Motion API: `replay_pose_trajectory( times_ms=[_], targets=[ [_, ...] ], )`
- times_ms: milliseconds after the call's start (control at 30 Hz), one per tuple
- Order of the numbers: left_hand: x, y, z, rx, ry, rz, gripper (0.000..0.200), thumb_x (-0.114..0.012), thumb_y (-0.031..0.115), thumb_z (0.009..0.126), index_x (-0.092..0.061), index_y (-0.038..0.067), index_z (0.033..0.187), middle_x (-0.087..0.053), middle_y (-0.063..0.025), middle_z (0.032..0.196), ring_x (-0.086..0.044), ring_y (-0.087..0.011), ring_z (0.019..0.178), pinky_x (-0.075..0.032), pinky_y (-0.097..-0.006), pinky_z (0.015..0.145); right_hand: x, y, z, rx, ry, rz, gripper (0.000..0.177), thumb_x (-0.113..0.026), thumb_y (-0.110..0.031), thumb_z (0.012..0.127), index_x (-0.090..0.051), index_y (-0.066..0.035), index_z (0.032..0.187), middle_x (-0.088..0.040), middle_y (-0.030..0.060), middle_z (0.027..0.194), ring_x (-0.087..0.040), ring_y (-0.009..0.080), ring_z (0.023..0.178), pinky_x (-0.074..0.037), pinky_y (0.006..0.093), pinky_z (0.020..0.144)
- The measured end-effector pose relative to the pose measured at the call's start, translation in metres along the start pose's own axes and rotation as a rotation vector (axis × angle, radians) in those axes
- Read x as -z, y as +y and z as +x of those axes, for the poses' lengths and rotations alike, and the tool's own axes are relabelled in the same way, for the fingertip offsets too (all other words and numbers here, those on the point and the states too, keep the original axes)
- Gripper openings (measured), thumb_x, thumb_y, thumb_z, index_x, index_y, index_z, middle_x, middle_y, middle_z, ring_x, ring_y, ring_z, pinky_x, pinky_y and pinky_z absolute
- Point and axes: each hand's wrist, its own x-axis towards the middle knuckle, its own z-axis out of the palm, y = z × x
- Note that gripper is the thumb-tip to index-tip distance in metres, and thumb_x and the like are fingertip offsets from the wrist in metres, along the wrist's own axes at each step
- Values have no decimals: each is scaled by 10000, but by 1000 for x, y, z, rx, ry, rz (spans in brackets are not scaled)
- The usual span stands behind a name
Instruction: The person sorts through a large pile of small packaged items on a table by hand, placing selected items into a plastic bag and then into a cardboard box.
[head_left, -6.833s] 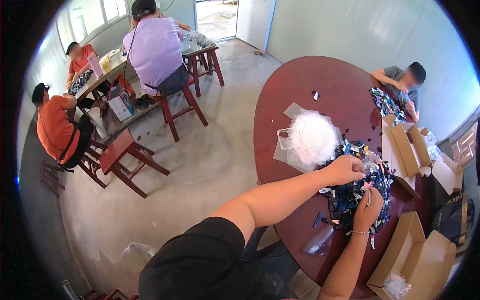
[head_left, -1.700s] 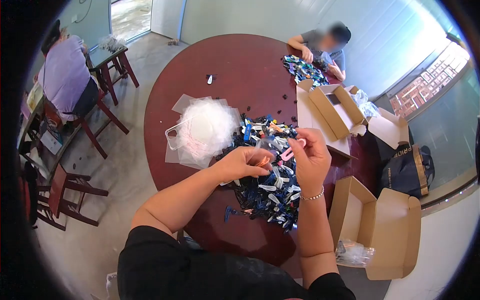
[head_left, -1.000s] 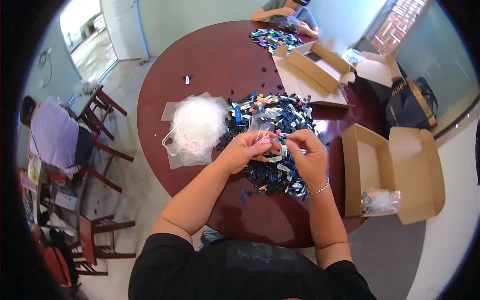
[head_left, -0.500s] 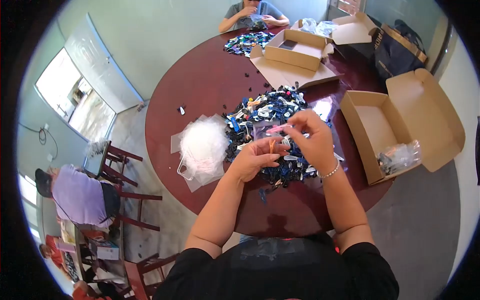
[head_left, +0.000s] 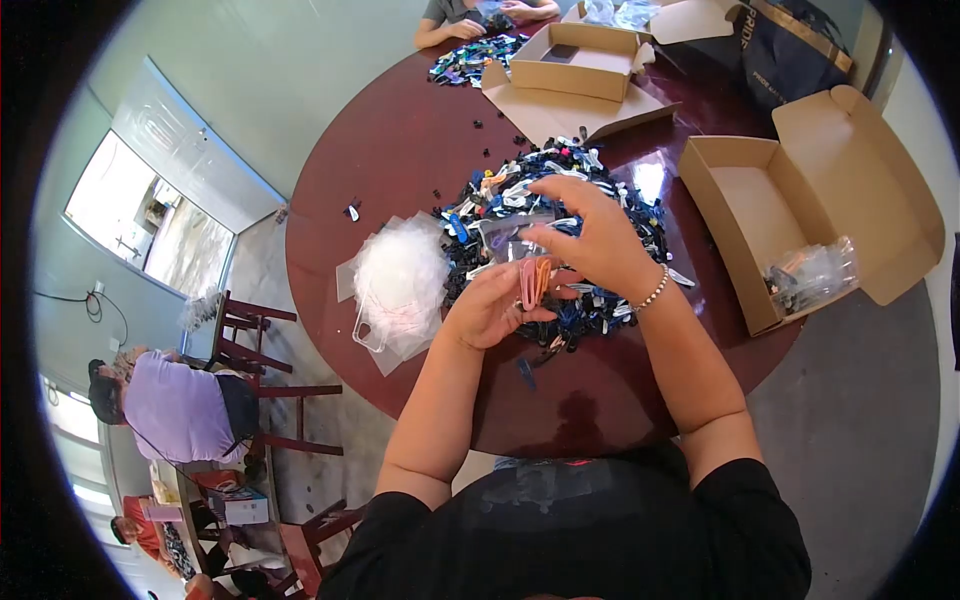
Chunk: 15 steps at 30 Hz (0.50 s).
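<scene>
My left hand [head_left: 490, 305] is closed around a pink looped strip [head_left: 528, 284] and an orange looped strip [head_left: 543, 280], which stand side by side between thumb and fingers. Just above and to the right, my right hand [head_left: 590, 235] has its thumb and fingers spread with nothing between them. A clear plastic bag [head_left: 505, 238] shows beside its fingertips. Under both hands lies a big pile of small looped strips [head_left: 480, 210], mostly black, blue and white, some with dark ends. A heap of clear plastic bags [head_left: 400, 285] rests left of my left hand.
An open cardboard box [head_left: 740, 240] with bagged pieces [head_left: 812, 275] stands at the right of the round table [head_left: 350, 150]. Farther back are another box [head_left: 580, 65] and a dark bag [head_left: 795, 55]. A person [head_left: 470, 20] sits across, beside a second pile [head_left: 475, 62].
The pink strip has passed from my right hand into my left, next to the orange one. My right fingers have spread and moved up and left. The view has shifted slightly.
</scene>
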Motion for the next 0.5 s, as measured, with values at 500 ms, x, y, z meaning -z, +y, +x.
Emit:
replay_pose_trajectory(
  times_ms=[500],
  targets=[
    [-4,4,0,-18,82,122,646,-610,270,927,-358,-82,1407,-520,-297,1315,-582,-335,1178,-578,-346,869,111,-3,-16,-307,233,-110,129,-718,-93,839,-644,-5,899,-644,8,797,-571,51,724,-465,206,658]
  ],
)
